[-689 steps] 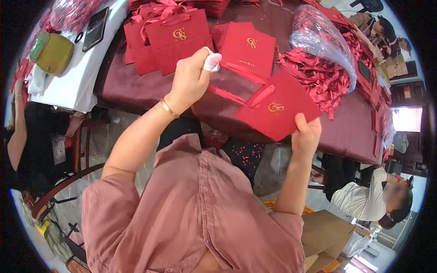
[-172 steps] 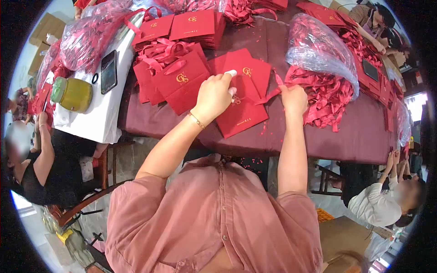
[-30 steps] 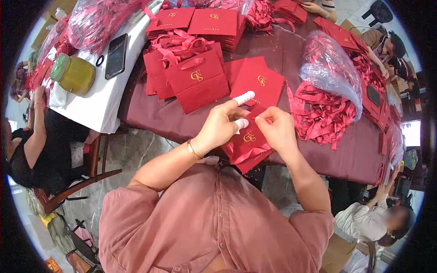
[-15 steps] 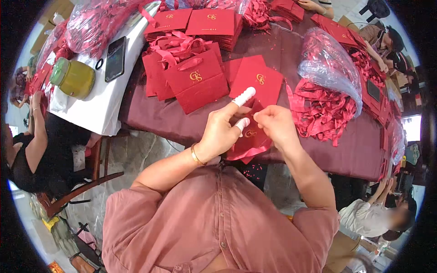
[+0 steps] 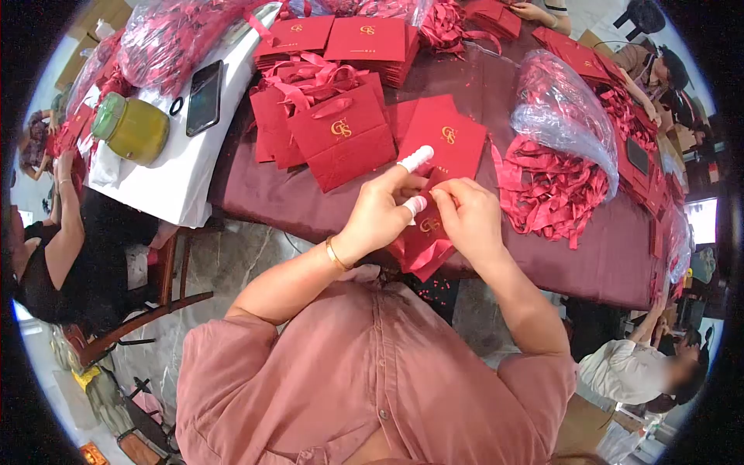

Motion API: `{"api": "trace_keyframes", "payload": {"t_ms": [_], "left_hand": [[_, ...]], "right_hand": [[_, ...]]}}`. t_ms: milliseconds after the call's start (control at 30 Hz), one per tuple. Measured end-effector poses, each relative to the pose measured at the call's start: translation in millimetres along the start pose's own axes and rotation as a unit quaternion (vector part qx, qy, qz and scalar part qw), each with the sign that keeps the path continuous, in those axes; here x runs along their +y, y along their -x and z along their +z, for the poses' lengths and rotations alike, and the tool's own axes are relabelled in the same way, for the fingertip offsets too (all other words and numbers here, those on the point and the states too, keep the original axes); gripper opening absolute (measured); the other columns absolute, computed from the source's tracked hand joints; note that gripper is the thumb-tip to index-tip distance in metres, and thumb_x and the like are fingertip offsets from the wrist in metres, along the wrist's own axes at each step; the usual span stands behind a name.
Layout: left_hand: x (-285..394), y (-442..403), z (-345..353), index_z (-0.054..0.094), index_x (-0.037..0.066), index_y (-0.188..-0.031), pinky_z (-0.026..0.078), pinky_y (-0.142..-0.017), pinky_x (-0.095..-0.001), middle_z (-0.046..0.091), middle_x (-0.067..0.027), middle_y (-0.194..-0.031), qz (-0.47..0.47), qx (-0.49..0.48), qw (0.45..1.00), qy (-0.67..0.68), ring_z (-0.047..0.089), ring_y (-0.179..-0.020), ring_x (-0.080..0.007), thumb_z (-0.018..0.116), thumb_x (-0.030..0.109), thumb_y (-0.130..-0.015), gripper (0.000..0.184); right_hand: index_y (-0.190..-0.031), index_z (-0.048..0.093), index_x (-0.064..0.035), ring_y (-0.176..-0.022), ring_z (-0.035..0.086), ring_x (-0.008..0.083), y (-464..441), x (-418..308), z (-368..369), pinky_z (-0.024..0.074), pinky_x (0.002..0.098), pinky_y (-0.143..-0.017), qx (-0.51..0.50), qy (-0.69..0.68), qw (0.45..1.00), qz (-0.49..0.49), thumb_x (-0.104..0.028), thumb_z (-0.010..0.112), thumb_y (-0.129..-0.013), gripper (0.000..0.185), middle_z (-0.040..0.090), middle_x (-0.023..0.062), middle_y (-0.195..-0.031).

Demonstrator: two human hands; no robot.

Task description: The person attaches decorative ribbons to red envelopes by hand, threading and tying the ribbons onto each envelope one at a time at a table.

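Note:
Low at the table's front edge is a red paper gift bag (image 5: 428, 225) with a gold logo. My left hand (image 5: 377, 215) grips it from the left, with white ribbed covers on the index finger and thumb; its other fingers are partly hidden. Beside it, my right hand (image 5: 470, 222) is closed in a pinch at the bag's upper edge, on what appears to be a red ribbon (image 5: 434, 254) that hangs across the bag's front. The fingertips hide the pinched end. Just beyond my hands lie flat red bags (image 5: 457, 143).
Bags with ribbon handles (image 5: 341, 136) sit at left, with stacked bags (image 5: 364, 43) behind. A plastic sack of ribbons (image 5: 550, 186) lies at right. The white surface (image 5: 182, 167) holds a phone (image 5: 204, 97) and green-lidded jar (image 5: 132, 128). Several people work around the table.
My right hand has turned slightly, its fingers folding closer over the bag's edge. The ribbon loop across the bag's lower front has drawn up and shortened. The view has shifted slightly.

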State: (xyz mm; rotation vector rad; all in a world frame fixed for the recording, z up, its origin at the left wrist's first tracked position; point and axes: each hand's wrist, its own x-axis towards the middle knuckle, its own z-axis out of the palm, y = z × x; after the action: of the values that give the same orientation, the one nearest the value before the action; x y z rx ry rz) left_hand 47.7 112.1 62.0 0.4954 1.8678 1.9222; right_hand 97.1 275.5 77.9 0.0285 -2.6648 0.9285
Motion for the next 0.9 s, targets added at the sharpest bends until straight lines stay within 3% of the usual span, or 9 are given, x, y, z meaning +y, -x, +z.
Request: {"api": "trace_keyframes", "payload": {"t_ms": [133,200,300,367,433,533,600,800,900], "left_hand": [[4,-1,7,0.043,0.015,-0.145,0.049,-0.064,-0.0201,0.063,-0.0034,-0.108,0.022,-0.016,1.0,0.008,0.056,-0.084,-0.0054,0.06,-0.007,-0.088,0.063],[7,-3,5,0.045,0.015,-0.144,0.049,-0.068,-0.0203,0.061,-0.0012,-0.105,-0.004,-0.016,0.999,0.03,0.056,-0.086,-0.0061,0.06,-0.007,-0.088,0.062],[16,-8,-5,0.044,0.014,-0.144,0.049,-0.067,-0.0209,0.058,-0.0036,-0.109,0.007,0.021,0.994,0.106,0.054,-0.086,-0.0065,0.059,-0.01,-0.085,0.065],[28,-10,-17,0.044,0.012,-0.143,0.048,-0.068,-0.0201,0.058,-0.0037,-0.111,-0.004,0.063,0.99,0.123,0.055,-0.088,-0.0082,0.06,-0.006,-0.087,0.062],[23,-13,-15,0.044,0.012,-0.143,0.048,-0.068,-0.0201,0.058,-0.0039,-0.112,0.018,0.072,0.987,0.145,0.055,-0.089,-0.0076,0.06,-0.005,-0.087,0.061],[25,-13,-12,0.043,0.011,-0.144,0.046,-0.077,-0.0189,0.059,-0.0025,-0.12,0.007,0.071,0.982,0.175,0.056,-0.097,-0.0073,0.061,-0.004,-0.087,0.061],[20,-15,-19,0.04,0.011,-0.147,0.045,-0.079,-0.0194,0.06,-0.0013,-0.118,-0.023,-0.014,0.943,0.333,0.056,-0.097,-0.0068,0.057,-0.005,-0.087,0.064],[22,-20,-25,0.041,0.014,-0.147,0.044,-0.074,-0.0211,0.065,-0.0043,-0.111,0.047,-0.052,0.997,0.041,0.053,-0.082,-0.0085,0.055,-0.008,-0.083,0.069],[16,-31,-34,0.054,0.014,-0.135,0.052,-0.066,-0.0407,0.061,-0.0168,-0.074,0.29,-0.06,0.911,-0.289,0.063,-0.071,-0.0337,0.058,-0.004,-0.075,0.062]], "right_hand": [[-0.086,0.067,-0.0023,-0.076,0.065,0.0319,1,-9,0,0.0501,0.039,-0.067,0.039,0.14,0.986,-0.075,-0.008,0.07,-0.08,0.009,0.065,0.0124,-0.084],[-0.088,0.065,-0.0032,-0.08,0.062,0.0351,-1,-6,-2,0.0495,0.0414,-0.074,0.027,0.123,0.99,-0.058,-0.016,0.069,-0.082,0.015,0.064,0.0128,-0.087],[-0.1,0.065,-0.0018,-0.085,0.062,0.0281,-10,11,-14,0.0504,0.0365,-0.077,0.162,-0.017,0.984,-0.067,-0.009,0.068,-0.082,0.02,0.064,0.0149,-0.094],[-0.118,0.058,-0.0001,-0.091,0.059,0.0174,-2,22,-17,0.0492,0.0326,-0.082,0.216,-0.191,0.952,0.102,-0.011,0.062,-0.091,0.029,0.062,0.0088,-0.105],[-0.126,0.054,0.0,-0.1,0.058,0.0156,10,32,-12,0.0469,0.0319,-0.089,0.122,-0.359,0.899,0.22,-0.015,0.057,-0.097,0.032,0.06,0.0079,-0.117],[-0.129,0.051,0.0004,-0.114,0.055,0.0181,19,32,8,0.0423,0.034,-0.1,0.109,-0.554,0.79,0.24,-0.017,0.052,-0.1,0.034,0.058,0.0093,-0.125],[-0.13,0.05,0.0009,-0.115,0.057,0.0201,22,36,6,0.0439,0.0358,-0.1,0.108,-0.538,0.797,0.253,-0.014,0.051,-0.1,0.034,0.058,0.0102,-0.127],[-0.123,0.054,0.0025,-0.108,0.058,0.0177,28,55,8,0.0442,0.0333,-0.097,0.097,-0.529,0.809,0.237,-0.003,0.054,-0.096,0.028,0.061,0.0093,-0.121],[-0.119,0.055,0.0024,-0.104,0.059,0.0171,29,56,1,0.0456,0.0316,-0.093,0.106,-0.445,0.869,0.19,-0.002,0.056,-0.095,0.025,0.062,0.0093,-0.117]]}}
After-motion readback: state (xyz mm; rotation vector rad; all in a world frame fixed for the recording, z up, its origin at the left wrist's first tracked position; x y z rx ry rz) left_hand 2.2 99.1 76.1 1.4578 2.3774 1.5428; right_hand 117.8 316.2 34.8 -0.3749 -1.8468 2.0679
